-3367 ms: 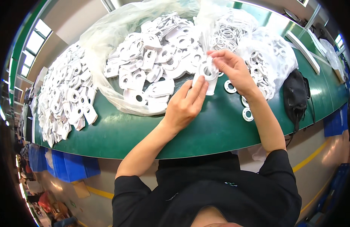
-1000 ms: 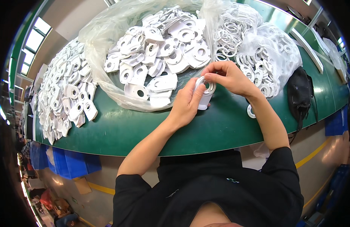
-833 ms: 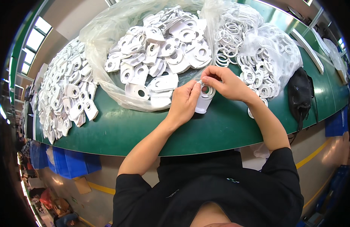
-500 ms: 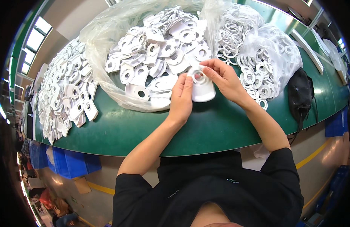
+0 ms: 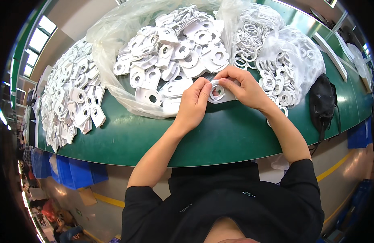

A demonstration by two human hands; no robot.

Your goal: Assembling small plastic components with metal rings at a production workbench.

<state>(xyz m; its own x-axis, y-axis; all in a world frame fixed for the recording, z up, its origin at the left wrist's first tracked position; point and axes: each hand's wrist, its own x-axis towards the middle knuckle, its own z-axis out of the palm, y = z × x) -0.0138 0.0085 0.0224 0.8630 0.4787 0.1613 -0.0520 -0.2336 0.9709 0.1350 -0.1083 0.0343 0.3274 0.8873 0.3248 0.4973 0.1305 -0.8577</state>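
Between my hands, above the green table, is a white plastic part (image 5: 224,98) with a round hole. A white ring (image 5: 211,96) sits around that hole. My left hand (image 5: 191,104) pinches the part's left side, thumb and fingers closed. From the other side my right hand (image 5: 246,90) grips it, thumb and forefinger bent over its upper edge. My fingers hide much of the part's body. Just beyond my hands lies a heap of similar white holed parts (image 5: 189,59) in an open clear plastic bag (image 5: 104,65).
A second heap of white parts (image 5: 69,95) lies at the left of the green table (image 5: 219,141). Loose white rings (image 5: 269,83) spill from clear bags (image 5: 304,60) at the right. Beside them lies a black pouch-like item (image 5: 321,99). Blue bins (image 5: 79,172) stand below the table edge.
The white part has been turned in my hands: its wide body pointed toward me before, and now the ringed end is nearest me. Both hands stay closed on it.
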